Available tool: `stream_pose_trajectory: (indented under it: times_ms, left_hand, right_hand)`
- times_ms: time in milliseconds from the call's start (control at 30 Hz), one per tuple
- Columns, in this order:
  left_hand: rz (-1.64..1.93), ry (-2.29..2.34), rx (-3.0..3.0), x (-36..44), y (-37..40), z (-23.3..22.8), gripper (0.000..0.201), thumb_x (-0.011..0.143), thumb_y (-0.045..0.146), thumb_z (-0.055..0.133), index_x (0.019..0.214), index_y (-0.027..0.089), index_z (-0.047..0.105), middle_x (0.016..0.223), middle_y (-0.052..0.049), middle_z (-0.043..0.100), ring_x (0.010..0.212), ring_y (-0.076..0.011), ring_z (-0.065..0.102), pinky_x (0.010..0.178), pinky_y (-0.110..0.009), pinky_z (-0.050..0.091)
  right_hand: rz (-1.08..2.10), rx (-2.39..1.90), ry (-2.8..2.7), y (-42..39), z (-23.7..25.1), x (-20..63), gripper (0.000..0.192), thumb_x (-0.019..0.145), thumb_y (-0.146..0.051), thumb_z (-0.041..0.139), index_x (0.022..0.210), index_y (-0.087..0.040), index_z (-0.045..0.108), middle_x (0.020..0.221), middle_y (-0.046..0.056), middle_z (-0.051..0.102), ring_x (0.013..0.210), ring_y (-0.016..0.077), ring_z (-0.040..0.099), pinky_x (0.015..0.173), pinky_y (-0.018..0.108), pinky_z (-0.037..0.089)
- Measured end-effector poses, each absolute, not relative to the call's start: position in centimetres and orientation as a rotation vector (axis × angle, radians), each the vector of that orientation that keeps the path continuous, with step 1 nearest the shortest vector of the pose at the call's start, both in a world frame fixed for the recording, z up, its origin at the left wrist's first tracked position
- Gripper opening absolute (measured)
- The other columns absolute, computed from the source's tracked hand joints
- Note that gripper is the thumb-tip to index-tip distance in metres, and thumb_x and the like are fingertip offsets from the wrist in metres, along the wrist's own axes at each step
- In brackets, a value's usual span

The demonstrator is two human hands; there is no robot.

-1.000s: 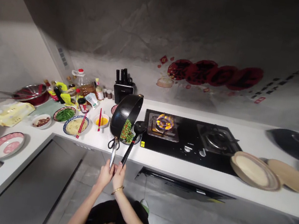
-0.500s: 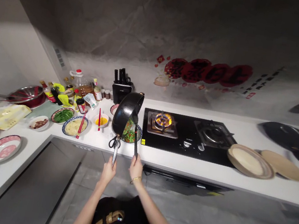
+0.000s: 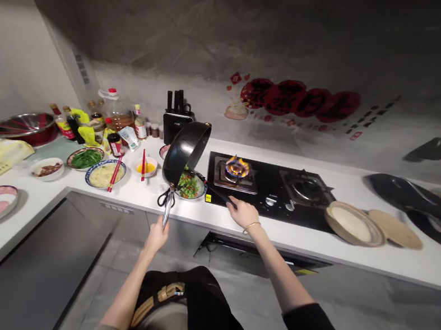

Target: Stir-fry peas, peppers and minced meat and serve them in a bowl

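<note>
While half a second back sat close beside the left, right hand (image 3: pixel 242 213) now swung out rightward, gripping black spatula (image 3: pixel 216 190) low across the counter (image 3: pixel 276 237). Left hand (image 3: pixel 158 236) wrapped round the metal handle of the round black wok (image 3: pixel 186 150), tipped steeply over a bowl of greens (image 3: pixel 190 187), centre frame. Spatula blade hidden behind wok.

Hardly any writing can be made out. The black knife block (image 3: pixel 175 123), on the counter beyond the left hand (image 3: pixel 157 235), carries a small pale mark on its front, too small to read. The red decorations (image 3: pixel 300 99) on the wall beyond the right hand (image 3: pixel 243 213) look like large characters, but they are too blurred to read. The bottle labels (image 3: pixel 115 143) to the far left of both hands are illegible.
</note>
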State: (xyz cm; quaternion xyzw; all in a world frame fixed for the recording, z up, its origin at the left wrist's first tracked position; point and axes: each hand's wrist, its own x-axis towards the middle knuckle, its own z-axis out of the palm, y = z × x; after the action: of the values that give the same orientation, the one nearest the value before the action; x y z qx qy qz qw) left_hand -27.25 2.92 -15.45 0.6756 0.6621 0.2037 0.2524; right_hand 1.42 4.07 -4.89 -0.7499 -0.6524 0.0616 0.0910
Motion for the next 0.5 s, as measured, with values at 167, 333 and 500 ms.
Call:
stream_pose_trajectory:
  times_ms: [167,333,500]
  left_hand:
    - [0.598,1.791,1.879,-27.3,3.1,-15.8,0.021,0.087,0.026,0.041,0.101,0.014,0.051,0.058,-0.003,0.057,0.059,-0.0176,0.061,0.053,-0.023,0.032]
    - [0.670,1.791,1.898,-27.3,3.0,-16.1,0.018,0.087,0.026,0.042,0.096,0.015,0.052,0.053,0.000,0.053,0.053,-0.0156,0.058,0.050,-0.022,0.029]
    - [0.694,1.805,1.899,-27.4,2.8,-16.5,0.019,0.087,0.028,0.042,0.096,0.015,0.051,0.050,0.001,0.050,0.049,-0.0149,0.055,0.049,-0.022,0.028]
  right_hand:
    - [-0.030,-2.242,-2.026,3.1,-3.9,3.1,0.041,0.085,-0.038,0.038,0.120,-0.026,0.055,0.098,0.005,0.069,0.084,0.0205,0.064,0.068,0.028,0.045]
    - [-0.106,-2.022,-2.091,5.7,-3.8,3.8,0.042,0.086,-0.038,0.039,0.125,-0.026,0.051,0.109,0.004,0.065,0.094,0.0184,0.061,0.075,0.026,0.044]
    - [-0.088,-1.920,-2.234,8.5,-3.3,4.6,0.044,0.087,-0.038,0.040,0.127,-0.023,0.050,0.115,0.004,0.062,0.101,0.0181,0.058,0.084,0.027,0.043]
